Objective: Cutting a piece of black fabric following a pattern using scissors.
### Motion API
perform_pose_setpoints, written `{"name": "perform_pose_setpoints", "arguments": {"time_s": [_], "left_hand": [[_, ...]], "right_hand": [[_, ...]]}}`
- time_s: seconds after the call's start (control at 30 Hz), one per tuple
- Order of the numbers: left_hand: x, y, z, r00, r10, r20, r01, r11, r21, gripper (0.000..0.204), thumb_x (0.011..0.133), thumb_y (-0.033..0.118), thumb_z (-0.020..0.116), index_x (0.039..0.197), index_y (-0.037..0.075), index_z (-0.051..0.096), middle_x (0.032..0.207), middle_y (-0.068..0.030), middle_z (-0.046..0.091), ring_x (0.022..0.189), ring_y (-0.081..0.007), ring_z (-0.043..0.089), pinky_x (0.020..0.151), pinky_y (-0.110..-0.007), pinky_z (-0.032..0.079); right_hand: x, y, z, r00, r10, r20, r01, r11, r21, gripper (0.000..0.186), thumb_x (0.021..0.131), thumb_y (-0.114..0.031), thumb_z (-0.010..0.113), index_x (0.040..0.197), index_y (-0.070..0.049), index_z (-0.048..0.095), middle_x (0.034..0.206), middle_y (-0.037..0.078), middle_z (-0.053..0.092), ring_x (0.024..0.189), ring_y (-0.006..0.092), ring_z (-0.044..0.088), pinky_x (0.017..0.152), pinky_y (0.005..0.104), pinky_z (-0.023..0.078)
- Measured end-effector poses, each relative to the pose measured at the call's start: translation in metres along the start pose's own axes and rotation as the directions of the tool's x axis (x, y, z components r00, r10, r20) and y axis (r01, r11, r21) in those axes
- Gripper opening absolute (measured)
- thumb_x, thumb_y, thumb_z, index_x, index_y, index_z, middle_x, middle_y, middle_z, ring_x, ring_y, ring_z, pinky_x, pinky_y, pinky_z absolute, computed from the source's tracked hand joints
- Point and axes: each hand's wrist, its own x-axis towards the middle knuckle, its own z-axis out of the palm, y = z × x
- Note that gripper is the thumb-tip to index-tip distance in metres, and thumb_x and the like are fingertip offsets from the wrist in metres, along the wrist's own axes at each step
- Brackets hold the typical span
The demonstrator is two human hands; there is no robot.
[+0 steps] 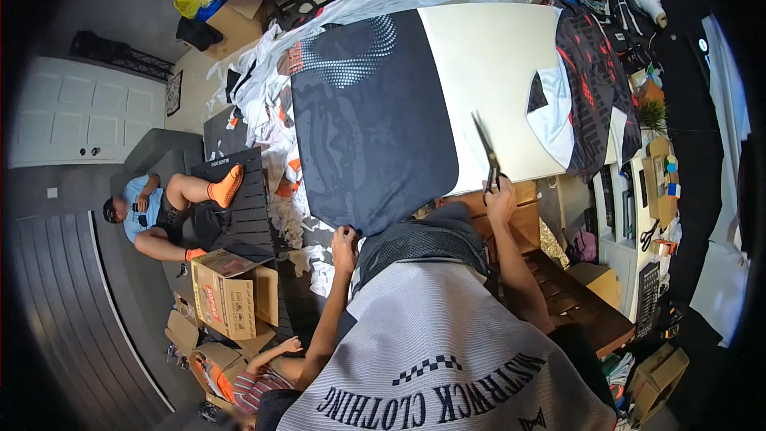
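Note:
A dark fabric panel (371, 144) with a white dotted print and red marks at its far corner lies on a white table (471, 48), its near edge at my body. My left hand (345, 247) pinches the near left corner of this panel. My right hand (498, 199) grips long scissors (487, 148) by the handles, their blades pointing away over the white surface, right of the panel. At the table's right lies another cut piece (590, 88), dark with red print and white parts.
White and orange scraps (263, 112) pile along the table's left. A person (144, 215) reclines on a grey sofa, feet near a black slatted table (239, 207). Another person (267, 375) is at lower left beside cardboard boxes (227, 299). A brown chair (586, 311) stands at my right.

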Motion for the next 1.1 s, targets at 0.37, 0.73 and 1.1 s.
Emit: {"name": "perform_pose_setpoints", "arguments": {"time_s": [0.37,0.73,1.1], "left_hand": [[0.004,-0.019,0.009,0.998,-0.046,-0.037,0.036,0.971,-0.237,0.005,0.076,0.004,0.062,0.081,0.005,0.061,0.097,-0.0095,0.055,0.089,-0.0302,0.052,0.082,-0.038,0.043],[-0.013,-0.029,0.001,0.997,0.005,0.075,0.014,0.968,-0.252,0.005,0.076,0.004,0.062,0.08,0.006,0.062,0.097,-0.0091,0.055,0.088,-0.0298,0.052,0.083,-0.038,0.043],[0.003,-0.051,0.009,0.974,-0.013,0.225,0.078,0.956,-0.284,0.01,0.083,0.004,0.058,0.09,0.003,0.065,0.093,-0.011,0.061,0.079,-0.0281,0.059,0.075,-0.035,0.048]], "right_hand": [[-0.016,-0.017,-0.003,0.864,0.28,0.418,-0.314,0.949,0.014,0.01,0.078,-0.007,0.061,0.082,0.001,0.062,0.077,0.017,0.066,0.066,0.0396,0.057,0.065,0.0454,0.046],[-0.044,0.008,-0.022,0.849,0.311,0.427,-0.377,0.923,0.079,0.024,0.082,-0.024,0.067,0.077,-0.001,0.061,0.066,0.013,0.061,0.059,0.0316,0.053,0.059,0.041,0.043],[-0.033,-0.004,-0.08,0.3,0.128,0.945,-0.721,0.679,0.137,0.035,0.089,-0.041,0.066,0.083,-0.008,0.056,0.077,-0.003,0.051,0.069,0.011,0.045,0.064,0.0248,0.036]]}}
